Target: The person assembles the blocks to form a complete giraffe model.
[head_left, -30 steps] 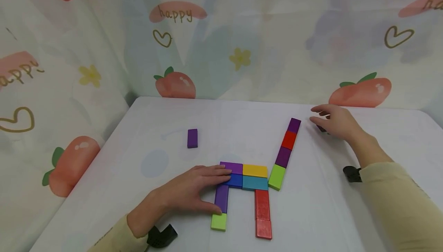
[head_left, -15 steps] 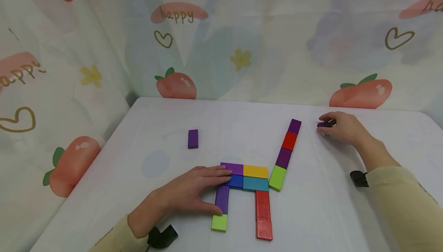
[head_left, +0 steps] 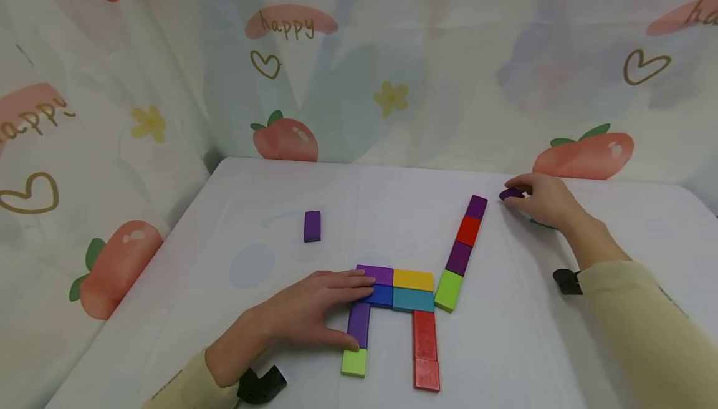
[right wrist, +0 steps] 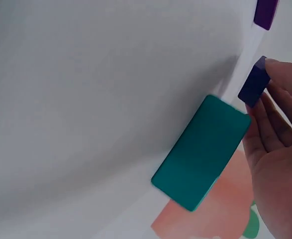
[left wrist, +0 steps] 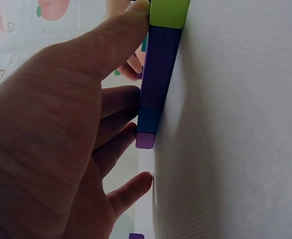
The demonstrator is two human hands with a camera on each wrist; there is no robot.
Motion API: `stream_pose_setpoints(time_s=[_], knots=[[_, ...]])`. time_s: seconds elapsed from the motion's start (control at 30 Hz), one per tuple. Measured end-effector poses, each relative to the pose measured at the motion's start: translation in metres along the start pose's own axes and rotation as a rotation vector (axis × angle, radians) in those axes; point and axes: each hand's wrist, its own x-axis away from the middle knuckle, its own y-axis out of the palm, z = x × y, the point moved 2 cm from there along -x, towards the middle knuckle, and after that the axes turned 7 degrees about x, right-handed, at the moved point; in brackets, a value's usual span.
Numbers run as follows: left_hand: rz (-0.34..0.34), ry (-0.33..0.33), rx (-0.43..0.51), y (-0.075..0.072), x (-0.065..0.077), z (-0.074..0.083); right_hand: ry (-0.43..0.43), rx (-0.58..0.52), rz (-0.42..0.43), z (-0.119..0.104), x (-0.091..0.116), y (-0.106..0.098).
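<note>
My left hand [head_left: 311, 309] rests on the left side of a flat arrangement of blocks, fingers extended. Its fingertips touch a light purple block [head_left: 377, 274] and a blue block [head_left: 382, 297]; the thumb lies at the joint of a purple block [head_left: 359, 323] and a lime block [head_left: 354, 363]. Beyond the far end of a slanted row, my right hand [head_left: 546, 197] pinches a dark purple block [right wrist: 255, 82] between thumb and fingers, raised off the table. A green block [right wrist: 201, 152] lies below that hand, mostly hidden by it in the head view.
Yellow [head_left: 412, 280] and teal [head_left: 413, 300] blocks sit beside the left hand's ones, with red blocks [head_left: 424, 335] below. The slanted row has lime [head_left: 449, 290], purple [head_left: 459, 258], red [head_left: 468, 230] and purple [head_left: 477, 207] blocks. Another purple block [head_left: 311, 226] lies alone.
My right hand reached down, took hold of the dark purple block and lifted it, moving slightly left toward the slanted row's far end. The left hand has stayed in place.
</note>
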Motion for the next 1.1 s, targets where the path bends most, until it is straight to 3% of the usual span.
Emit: stream_pose_setpoints(time_s=[0.53,0.93,1.1], knots=[[-0.005,0.005,0.0,-0.001,0.0,0.002,-0.026,-0.007,-0.065,-0.014,-0.021,0.012],[-0.008,0.009,-0.001,-0.002,-0.002,0.002,0.044,-0.052,-0.037,0.001,-0.013,0.006],[-0.011,0.001,-0.006,-0.002,-0.001,0.001,0.033,-0.053,-0.06,0.002,-0.017,0.01]])
